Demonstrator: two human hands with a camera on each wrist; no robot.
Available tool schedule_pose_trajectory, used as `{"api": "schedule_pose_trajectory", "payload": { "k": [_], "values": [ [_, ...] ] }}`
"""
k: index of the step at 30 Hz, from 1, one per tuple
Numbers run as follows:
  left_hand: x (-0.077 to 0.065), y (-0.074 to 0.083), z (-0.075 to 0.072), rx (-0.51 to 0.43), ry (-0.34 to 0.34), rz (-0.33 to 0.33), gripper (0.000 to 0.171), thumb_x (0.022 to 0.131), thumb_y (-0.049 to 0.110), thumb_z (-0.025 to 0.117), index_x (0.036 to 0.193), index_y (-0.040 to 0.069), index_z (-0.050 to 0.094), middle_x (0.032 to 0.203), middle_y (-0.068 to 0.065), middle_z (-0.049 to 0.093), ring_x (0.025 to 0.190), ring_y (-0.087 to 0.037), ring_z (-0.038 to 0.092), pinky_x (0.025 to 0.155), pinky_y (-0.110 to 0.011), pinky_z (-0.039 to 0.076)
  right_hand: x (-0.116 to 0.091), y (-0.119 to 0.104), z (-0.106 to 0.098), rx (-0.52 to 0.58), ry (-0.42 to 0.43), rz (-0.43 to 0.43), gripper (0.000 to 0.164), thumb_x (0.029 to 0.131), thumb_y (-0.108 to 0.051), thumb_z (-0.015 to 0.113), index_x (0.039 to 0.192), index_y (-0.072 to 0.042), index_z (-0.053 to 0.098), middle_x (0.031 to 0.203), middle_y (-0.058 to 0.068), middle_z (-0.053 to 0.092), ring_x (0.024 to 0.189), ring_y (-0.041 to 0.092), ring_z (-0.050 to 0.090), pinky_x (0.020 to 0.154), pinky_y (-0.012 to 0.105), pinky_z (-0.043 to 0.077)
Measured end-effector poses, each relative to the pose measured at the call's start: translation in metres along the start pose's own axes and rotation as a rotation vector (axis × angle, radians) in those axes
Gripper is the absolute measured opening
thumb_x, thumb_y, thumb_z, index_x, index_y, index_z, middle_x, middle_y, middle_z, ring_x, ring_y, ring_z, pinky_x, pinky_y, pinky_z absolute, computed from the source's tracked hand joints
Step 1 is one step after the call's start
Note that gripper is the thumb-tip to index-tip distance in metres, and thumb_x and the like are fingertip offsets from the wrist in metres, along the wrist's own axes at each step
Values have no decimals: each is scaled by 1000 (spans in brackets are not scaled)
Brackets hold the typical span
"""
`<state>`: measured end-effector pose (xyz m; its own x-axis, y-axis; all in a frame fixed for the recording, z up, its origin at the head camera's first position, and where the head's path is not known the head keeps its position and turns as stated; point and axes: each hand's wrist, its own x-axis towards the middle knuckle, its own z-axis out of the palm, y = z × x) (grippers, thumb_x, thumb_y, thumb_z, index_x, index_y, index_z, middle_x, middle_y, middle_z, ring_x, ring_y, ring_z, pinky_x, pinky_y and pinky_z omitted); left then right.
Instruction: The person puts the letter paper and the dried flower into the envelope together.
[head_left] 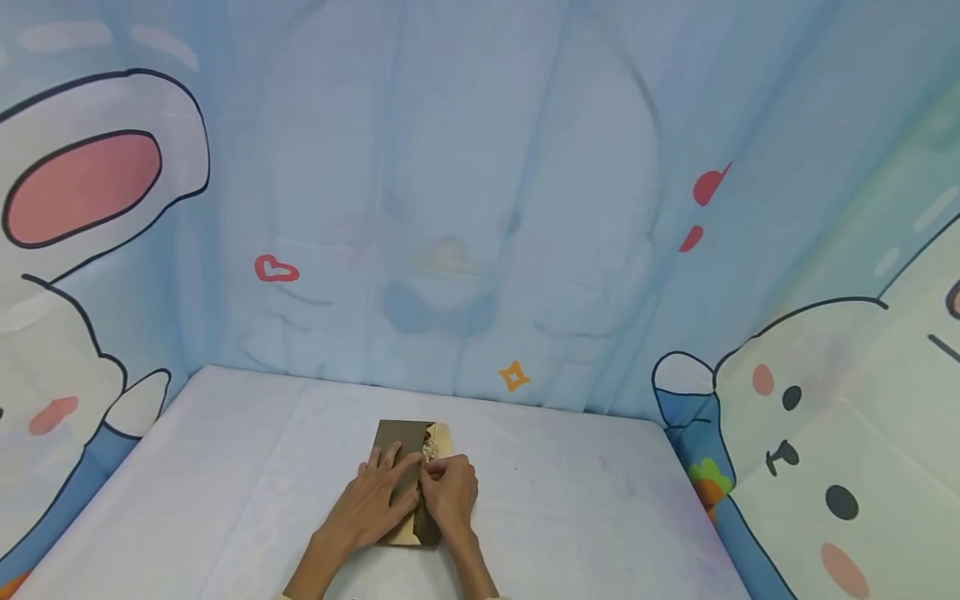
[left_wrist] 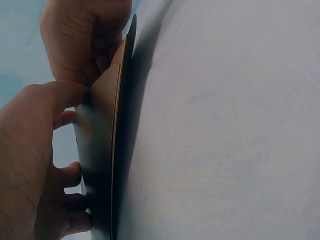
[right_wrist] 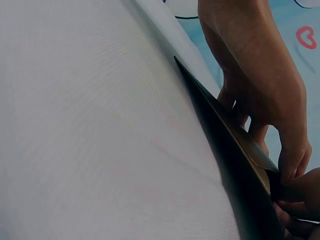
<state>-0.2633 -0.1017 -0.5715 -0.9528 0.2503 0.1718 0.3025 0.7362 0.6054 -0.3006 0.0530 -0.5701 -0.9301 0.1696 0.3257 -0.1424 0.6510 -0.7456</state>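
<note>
A flat dark brown folded paper envelope (head_left: 401,433) with a cream inner side lies on the table, its long sides running away from me. My left hand (head_left: 369,502) rests on its dark face, fingers spread and pressing it down. On the right, my right hand (head_left: 452,493) pinches the edge of a narrow dark flap (head_left: 426,529) between thumb and fingers. A patterned patch (head_left: 430,446) shows just beyond these fingertips. Seen low in the left wrist view, the envelope (left_wrist: 97,140) has thin layered edges, with the left thumb near the right hand's fingers.
A white cloth covers the table (head_left: 585,500). Behind it hangs a light blue curtain (head_left: 465,167) with cartoon figures, and a large white cartoon animal (head_left: 810,392) is printed on the right side. The table's back edge meets the curtain beyond the envelope.
</note>
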Motion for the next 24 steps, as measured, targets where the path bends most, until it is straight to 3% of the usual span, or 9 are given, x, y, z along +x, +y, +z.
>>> {"api": "schedule_pose_trajectory", "payload": {
  "k": [8,12,16,24],
  "values": [
    [0,0,-1,27,10,5,58,108,48,61,162,29,53,173,-24,40,156,-65,34,120,-76,38,3,4,-9,65,-138,-40,2,87,-4,88,88,-3,87,77,5,81,63,8,70,60,24,57],
    [-1,0,-2,26,7,-3,59,107,46,63,163,29,52,174,-24,39,157,-64,33,122,-75,37,4,6,-16,134,-192,-34,17,83,3,90,99,1,86,78,7,79,65,8,69,60,21,56],
    [-2,1,-4,25,4,0,60,108,49,61,164,32,49,174,-25,39,157,-65,33,122,-76,37,6,9,-17,129,-243,-53,29,81,7,86,109,1,86,74,5,73,62,3,61,58,20,52],
    [-1,1,-2,1,-2,3,62,109,53,57,165,29,49,175,-25,37,158,-65,31,121,-78,36,8,13,-12,60,-214,-174,35,75,6,76,109,0,86,62,-8,59,52,-1,45,47,23,39]
  ]
}}
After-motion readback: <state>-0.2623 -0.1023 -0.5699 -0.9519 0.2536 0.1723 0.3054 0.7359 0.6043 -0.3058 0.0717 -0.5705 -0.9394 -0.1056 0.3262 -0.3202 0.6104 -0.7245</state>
